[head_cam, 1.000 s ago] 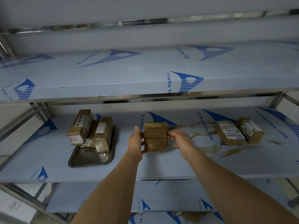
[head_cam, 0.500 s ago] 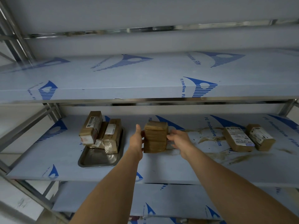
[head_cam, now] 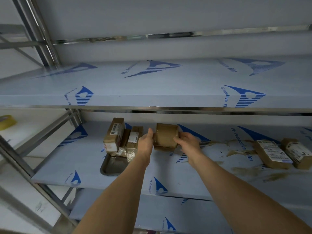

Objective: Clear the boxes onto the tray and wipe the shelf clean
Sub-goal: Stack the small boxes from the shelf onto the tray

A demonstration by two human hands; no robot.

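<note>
A stack of brown taped boxes [head_cam: 166, 136] is held just above the middle shelf [head_cam: 84, 162] between my two hands. My left hand [head_cam: 146, 144] presses flat against its left side. On the right side, my right hand [head_cam: 187, 142] grips with fingers curled round the front edge. A metal tray [head_cam: 113, 166] lies to the left on the shelf, with three brown boxes [head_cam: 115, 135] leaning in it. Two more labelled boxes [head_cam: 272, 153] lie at the far right.
Brown dirt smears [head_cam: 243, 169] cover the shelf between the held stack and the right-hand boxes. Another film-covered shelf [head_cam: 152, 85] hangs overhead. Steel uprights [head_cam: 42, 31] stand at the left, with a yellow tape roll [head_cam: 6, 122] beyond them.
Both hands have carried the stack of boxes leftward, closer to the tray. The view has shifted to the left as well.
</note>
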